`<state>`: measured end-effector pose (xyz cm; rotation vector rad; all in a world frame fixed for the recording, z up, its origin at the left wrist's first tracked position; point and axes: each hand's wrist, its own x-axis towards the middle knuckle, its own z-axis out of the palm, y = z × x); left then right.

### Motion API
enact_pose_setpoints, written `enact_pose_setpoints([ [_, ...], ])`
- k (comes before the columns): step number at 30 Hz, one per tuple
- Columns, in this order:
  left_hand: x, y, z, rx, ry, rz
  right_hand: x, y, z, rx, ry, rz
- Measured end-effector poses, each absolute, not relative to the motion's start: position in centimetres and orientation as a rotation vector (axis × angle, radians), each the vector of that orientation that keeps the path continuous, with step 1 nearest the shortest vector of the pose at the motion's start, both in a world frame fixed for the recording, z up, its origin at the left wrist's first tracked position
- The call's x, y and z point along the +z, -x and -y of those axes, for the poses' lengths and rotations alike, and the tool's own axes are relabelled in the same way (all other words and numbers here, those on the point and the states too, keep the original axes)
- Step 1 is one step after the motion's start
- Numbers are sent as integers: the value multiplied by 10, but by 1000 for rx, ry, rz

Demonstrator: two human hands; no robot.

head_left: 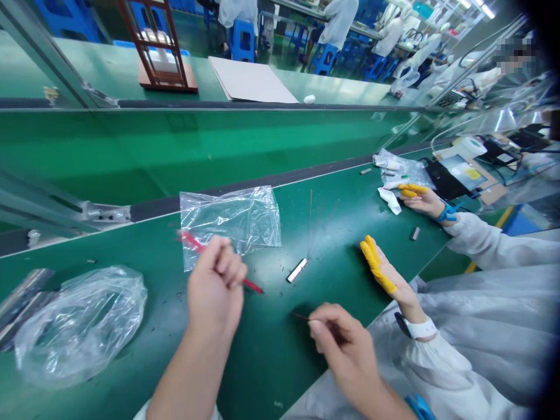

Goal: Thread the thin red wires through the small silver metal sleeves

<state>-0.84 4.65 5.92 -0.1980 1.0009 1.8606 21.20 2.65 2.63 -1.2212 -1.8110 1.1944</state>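
My left hand (217,274) is closed around a slim red tool (252,285) that looks like tweezers or a pen, its thin end pointing right. Thumb and finger of my right hand (343,344) pinch a short, thin dark wire (301,316), just above the table. Between and beyond my hands lies a small white block with dark edges (297,270), with fine wires (310,224) rising from its far end. Under and behind the red tool, a clear plastic bag (231,216) lies flat.
A co-worker's yellow-fingered hands (380,265) are close on my right. At the left are a crumpled clear bag (83,326) and silvery strips (26,303). A small grey block (415,233), white cloth (389,200) and equipment (459,172) occupy the right. A rail (306,178) borders the back.
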Motion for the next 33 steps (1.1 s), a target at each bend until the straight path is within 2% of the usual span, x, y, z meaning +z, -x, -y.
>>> enact_pose_setpoints([
  [3, 78, 46, -36, 2174, 201, -1039, 32, -236, -35, 1485, 1297, 1537],
  [5, 88, 55, -27, 2193, 130, -1069, 34, -247, -40, 1613, 1280, 1401],
  [7, 89, 45, -16, 2068, 105, -1126, 36, -250, -44, 1686, 1254, 1306],
  [13, 62, -50, 4, 1359, -3, -1113, 39, -247, -40, 1827, 1173, 1135],
  [16, 55, -77, 1, 1322, -64, -1071, 39, -252, -36, 1880, 1186, 1148],
  [23, 61, -94, -25, 1414, -155, -1168, 44, -284, -47, 1847, 1246, 1129],
  [33, 71, -157, -78, 1411, -309, -1053, 93, -341, -103, 1543, 1463, 1267],
])
